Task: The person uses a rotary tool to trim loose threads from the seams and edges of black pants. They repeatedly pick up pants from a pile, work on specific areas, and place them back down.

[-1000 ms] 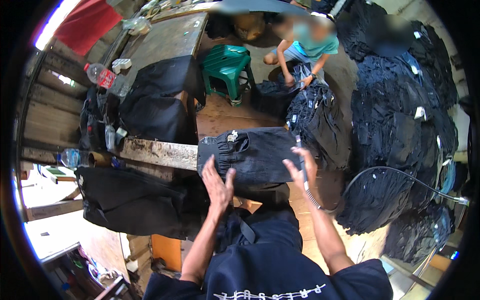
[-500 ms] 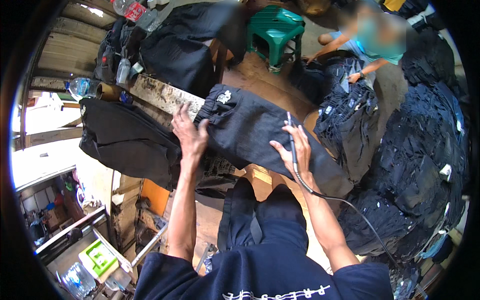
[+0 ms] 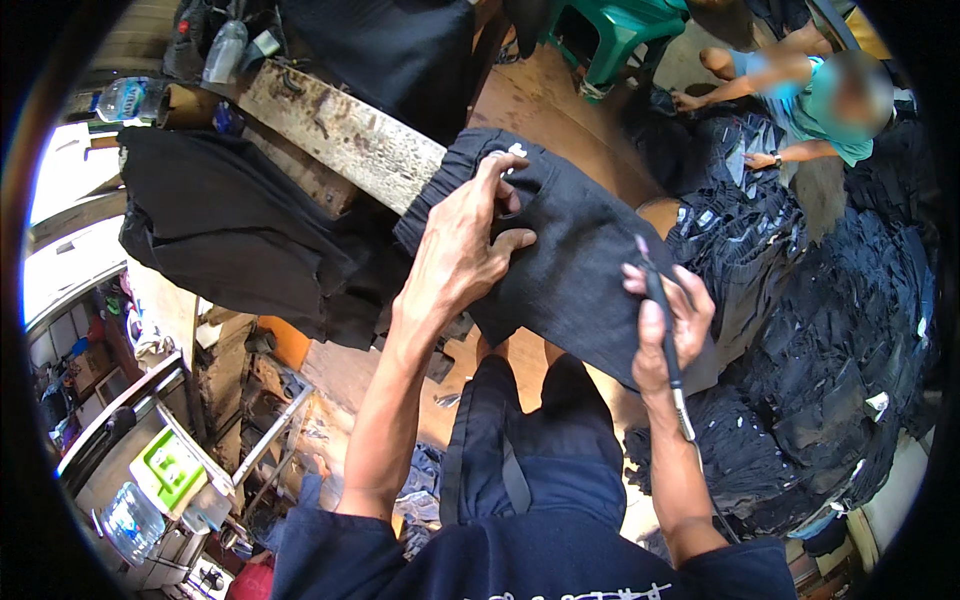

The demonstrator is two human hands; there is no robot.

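Observation:
Dark shorts or trousers [image 3: 590, 270] with a gathered elastic waistband and a small white mark lie across the end of a board in front of me. My left hand [image 3: 465, 240] rests on them by the waistband, thumb apart from the bent fingers, which partly cover the white mark. In my right hand [image 3: 675, 330] is a slim, pen-shaped corded tool [image 3: 657, 290], its tip pointing up and away over the garment's right part. The tip is blurred, and its cord runs down along my forearm. Another black garment [image 3: 230, 230] hangs over the board's left side.
The worn whitish board [image 3: 340, 130] reaches back left. A large heap of dark garments [image 3: 800, 370] fills the right side. Beyond it a person [image 3: 825, 105] handles a garment pile [image 3: 740, 220]. A green plastic stool [image 3: 615, 40] stands behind; a bright green tray [image 3: 168, 468] sits lower left.
My left hand has come right and down onto the garment near the white mark. My right hand, still holding the tool, has moved right. The view has shifted, too.

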